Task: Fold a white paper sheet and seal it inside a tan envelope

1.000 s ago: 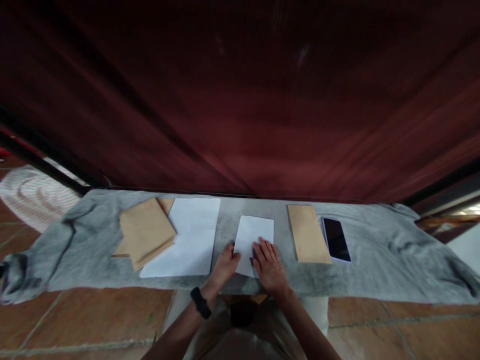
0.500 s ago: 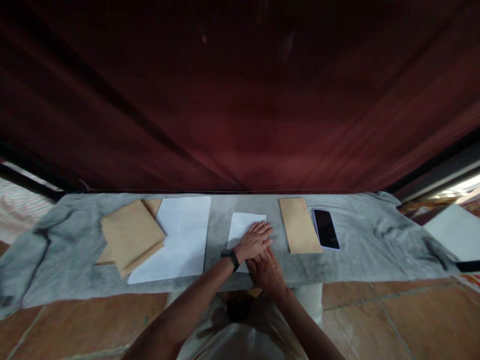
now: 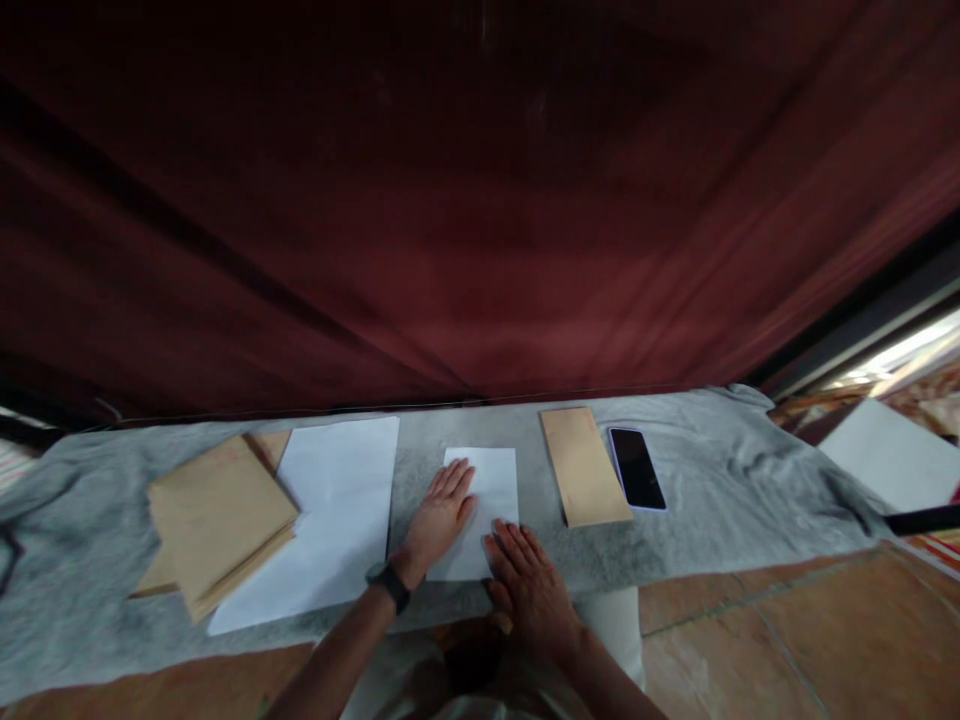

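Observation:
A folded sheet of white paper (image 3: 491, 490) lies flat on the grey cloth in front of me. My left hand (image 3: 442, 515), with a dark band on its wrist, rests palm down along the paper's left edge, fingers stretched out. At the paper's lower right corner lies my right hand (image 3: 529, 585), fingers extended and touching the edge; its thumb is near the front rim of the cloth. Neither hand grips anything. To the right is a single brown envelope (image 3: 585, 465).
Large white sheets (image 3: 349, 500) lie at the left, partly under a stack of brown envelopes (image 3: 221, 515). A phone (image 3: 637, 468) is right of the single envelope. The grey cloth (image 3: 720, 490) covers the narrow surface, with a dark red curtain (image 3: 480, 280) behind.
My hands were stacked, left over right, on the paper's right side. They have come apart: the left moved to the left edge, the right toward me. The view has shifted slightly.

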The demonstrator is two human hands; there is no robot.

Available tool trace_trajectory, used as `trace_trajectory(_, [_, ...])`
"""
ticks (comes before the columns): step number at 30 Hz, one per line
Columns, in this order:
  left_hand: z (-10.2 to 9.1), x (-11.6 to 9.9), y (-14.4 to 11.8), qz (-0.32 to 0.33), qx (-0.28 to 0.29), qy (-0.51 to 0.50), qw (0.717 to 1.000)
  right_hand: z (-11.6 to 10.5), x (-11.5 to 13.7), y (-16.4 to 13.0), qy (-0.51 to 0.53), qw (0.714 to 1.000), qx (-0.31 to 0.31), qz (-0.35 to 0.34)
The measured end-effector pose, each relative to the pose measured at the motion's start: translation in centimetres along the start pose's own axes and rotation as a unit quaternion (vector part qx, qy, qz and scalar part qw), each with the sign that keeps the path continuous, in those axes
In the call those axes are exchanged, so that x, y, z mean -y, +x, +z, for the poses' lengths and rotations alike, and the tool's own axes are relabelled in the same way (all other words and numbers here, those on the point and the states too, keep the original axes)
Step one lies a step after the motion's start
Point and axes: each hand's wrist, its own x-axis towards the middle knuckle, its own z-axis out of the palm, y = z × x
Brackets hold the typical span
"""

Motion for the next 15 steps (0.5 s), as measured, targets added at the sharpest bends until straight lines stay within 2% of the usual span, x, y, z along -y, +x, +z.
trace_trajectory(3, [-1.2, -0.3, -4.8, 0.053, 0.025, 0.006, 0.998, 0.0, -0.4, 0.1, 0.008, 1.0, 0.01, -0.005])
trace_trajectory(6, [-2.6, -1.5, -7.9, 0.084, 0.061, 0.014, 0.995, -0.4, -0.7, 0.5, 0.012, 1.0, 0.022, -0.017])
trace_trajectory(8, [-3.5, -2.5, -8.5, 0.079, 0.084, 0.012, 0.993, -0.8, -0.9, 1.0, 0.005, 0.999, 0.038, -0.027])
trace_trajectory(11, [-4.4, -3.8, -8.0, 0.055, 0.119, 0.009, 0.991, -1.4, -0.8, 1.8, -0.013, 0.997, 0.062, -0.032])
trace_trajectory(15, [-4.5, -5.1, -7.2, 0.036, 0.136, 0.014, 0.99, -1.4, -0.6, 2.1, -0.031, 0.995, 0.085, -0.047])
